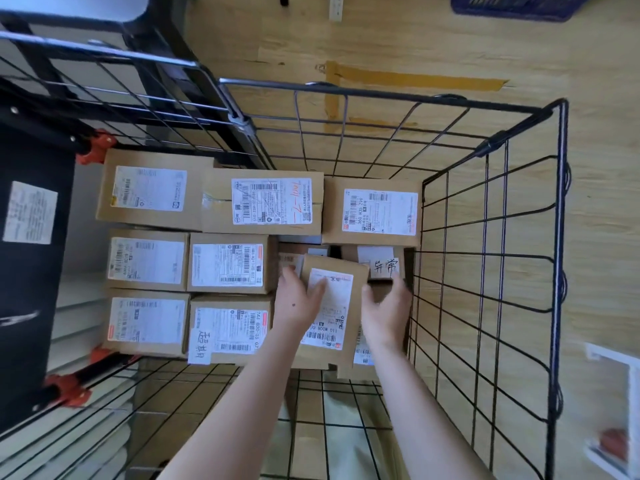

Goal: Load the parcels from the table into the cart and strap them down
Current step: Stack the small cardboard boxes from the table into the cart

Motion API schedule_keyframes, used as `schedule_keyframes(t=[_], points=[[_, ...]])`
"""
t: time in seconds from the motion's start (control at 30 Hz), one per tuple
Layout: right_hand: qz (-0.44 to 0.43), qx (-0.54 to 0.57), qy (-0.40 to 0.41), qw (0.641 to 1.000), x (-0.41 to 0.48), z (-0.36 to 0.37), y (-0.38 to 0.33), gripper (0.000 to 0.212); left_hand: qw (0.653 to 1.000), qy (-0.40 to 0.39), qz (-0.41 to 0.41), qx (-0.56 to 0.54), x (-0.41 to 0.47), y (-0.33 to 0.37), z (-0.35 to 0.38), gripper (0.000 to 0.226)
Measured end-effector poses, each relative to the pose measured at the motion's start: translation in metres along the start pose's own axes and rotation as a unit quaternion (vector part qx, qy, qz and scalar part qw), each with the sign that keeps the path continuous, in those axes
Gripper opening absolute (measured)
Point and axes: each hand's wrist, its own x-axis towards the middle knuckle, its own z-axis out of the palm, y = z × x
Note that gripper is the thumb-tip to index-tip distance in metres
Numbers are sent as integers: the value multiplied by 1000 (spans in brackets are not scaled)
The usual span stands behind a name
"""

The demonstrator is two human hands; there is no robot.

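I look straight down into a black wire cart (557, 237) packed with several brown cardboard parcels bearing white shipping labels. Both hands hold one labelled parcel (330, 313) low in the cart's right front part. My left hand (299, 301) lies on its left edge with a finger across the label. My right hand (384, 313) grips its right side. This parcel sits over lower ones, including a box with a handwritten note (384, 266). Larger parcels (273, 202) fill the back row and the left columns. No strap can be seen.
A black box with a white label (29, 216) stands left of the cart, beside orange clamps (95, 147) on the cart frame. Wooden floor with tape strips (415, 79) lies beyond, a purple crate (512, 6) at top right and a white object (616, 410) at right.
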Motion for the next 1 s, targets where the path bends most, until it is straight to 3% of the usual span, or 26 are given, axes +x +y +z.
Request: schedule_keyframes(t=[0.1,0.17,0.23,0.43,0.6,0.7,0.83,1.0], points=[[118,26,-73,990,-20,16,9,55,999,-20,15,23,-1,-3,-1,53],[167,84,-61,981,-27,21,12,28,999,-26,33,30,-1,-1,-3,51],[190,134,-33,972,-35,25,13,20,997,-34,55,32,0,4,-5,48],[309,300,23,902,-39,18,13,39,966,-119,194,124,6,28,3,51],[365,428,17,827,-32,16,4,48,923,-37,315,216,6,44,12,60],[369,418,-30,830,-32,31,-1,54,917,-22,342,205,7,33,3,60],[363,414,-11,835,-28,39,-4,64,912,7,377,162,1,3,-12,45],[286,294,-59,910,-24,46,7,64,947,177,221,153,1,-38,-41,61]])
